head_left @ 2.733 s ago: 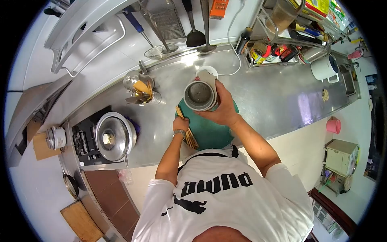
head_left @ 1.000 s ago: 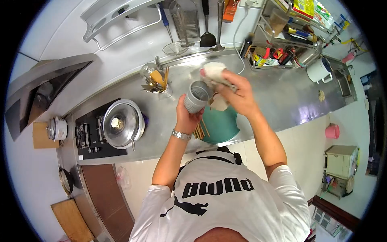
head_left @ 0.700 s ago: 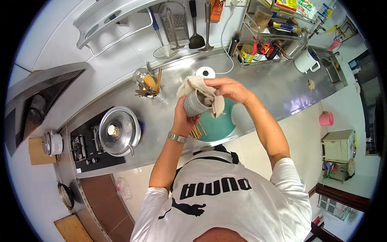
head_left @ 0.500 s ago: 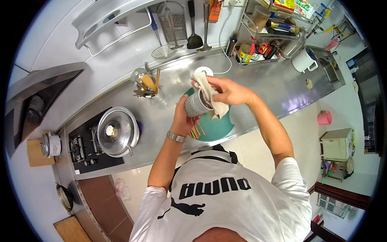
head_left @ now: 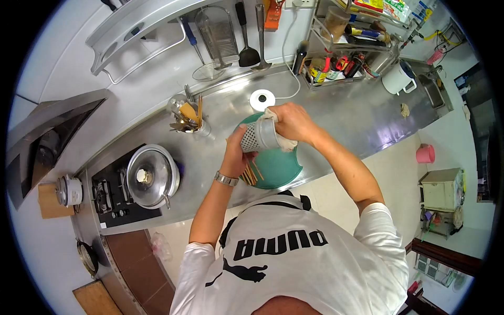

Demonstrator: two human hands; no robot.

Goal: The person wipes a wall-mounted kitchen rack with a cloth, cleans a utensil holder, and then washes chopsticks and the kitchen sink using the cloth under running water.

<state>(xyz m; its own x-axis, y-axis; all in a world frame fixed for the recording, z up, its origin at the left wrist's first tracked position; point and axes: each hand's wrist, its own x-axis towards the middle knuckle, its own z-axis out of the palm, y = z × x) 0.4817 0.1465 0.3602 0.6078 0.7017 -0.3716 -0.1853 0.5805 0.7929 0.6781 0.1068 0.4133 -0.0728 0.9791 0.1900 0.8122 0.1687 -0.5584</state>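
My left hand (head_left: 236, 149), with a watch at the wrist, is wrapped round a grey perforated utensil holder (head_left: 258, 137). The holder lies tilted on its side above a green cutting board (head_left: 278, 167), its mouth turned to the right. My right hand (head_left: 295, 122) grips a pale cloth (head_left: 286, 144) at that mouth; part of the cloth is bunched against the rim and its fingers are partly hidden. Several chopsticks (head_left: 249, 174) rest on the board's left side, below my left hand.
A glass of utensils (head_left: 202, 128) stands left of the board. Behind it sits a round white charging base (head_left: 262, 100) with a cord. A lidded pot (head_left: 149, 176) is on the black stove (head_left: 126, 212). A spice rack (head_left: 336, 79) and white kettle (head_left: 397, 79) stand at the back right.
The holder has turned so its mouth faces more to the right. My right hand has pushed the cloth further into the mouth, and less of the cloth shows.
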